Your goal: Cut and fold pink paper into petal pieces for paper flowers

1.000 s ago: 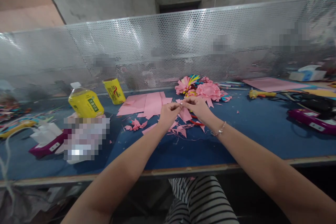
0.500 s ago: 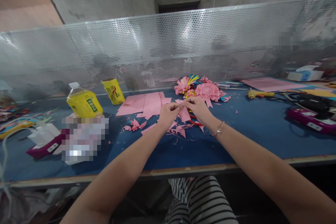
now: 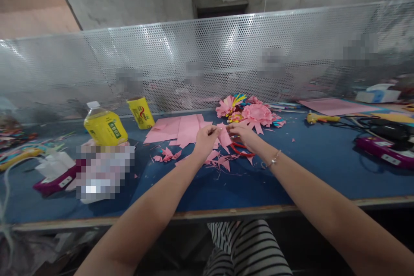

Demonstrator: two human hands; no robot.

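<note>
Perforated metal screen point(image 3: 177, 51) behind a blue tabletop point(image 3: 152, 196). From left to right: a purple power strip point(image 3: 54, 183); a yellow bottle point(image 3: 110, 129); a yellow packet point(image 3: 141, 113), tilted near the screen; and overlapping pink sheets point(image 3: 189, 128). At centre, the left hand point(image 3: 205, 141) has its grip pinching a pink paper strip point(image 3: 224, 138) near its upper edge, the strip lying between both hands, above pink scraps point(image 3: 223, 162). The right hand point(image 3: 246, 135) is just beside it, fingers bent; whether its grip pinches the paper cannot be told. Red handles point(image 3: 239, 153) show below this hand, paper flowers point(image 3: 258, 113) beyond it. Farther right: a yellow glue gun point(image 3: 323, 118).
</note>
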